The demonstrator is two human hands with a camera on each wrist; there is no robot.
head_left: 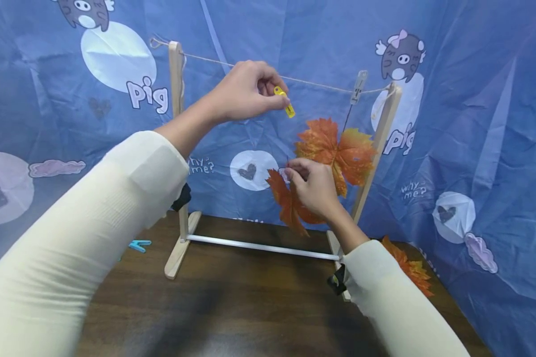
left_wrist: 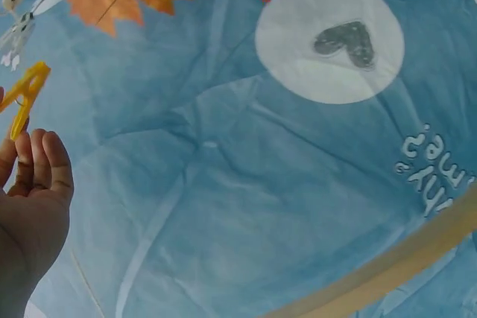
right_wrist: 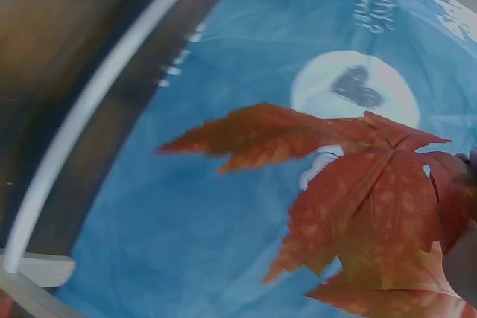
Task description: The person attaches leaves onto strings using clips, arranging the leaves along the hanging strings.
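My left hand (head_left: 250,91) pinches a yellow clothespin (head_left: 285,102) just below the string (head_left: 317,84). In the left wrist view the same yellow clothespin (left_wrist: 30,94) shows its two legs spread at the fingertips. Lower and to the right, my right hand (head_left: 314,188) pinches the stem end of a reddish-orange artificial maple leaf (head_left: 290,206), which hangs below the fingers. Behind that hand another orange maple leaf (head_left: 319,141) hangs by its stem from a pale clothespin (head_left: 359,88) clipped on the string. The right wrist view shows the held leaf (right_wrist: 365,199) spread out, with the hand (right_wrist: 462,258) at the edge.
Two wooden posts (head_left: 176,79) carry the string, joined low down by a white rod (head_left: 263,246). A blue clothespin (head_left: 140,245) lies on the brown table (head_left: 250,307) at left. More orange leaves (head_left: 411,267) lie at right. Blue printed cloth (head_left: 496,124) hangs behind.
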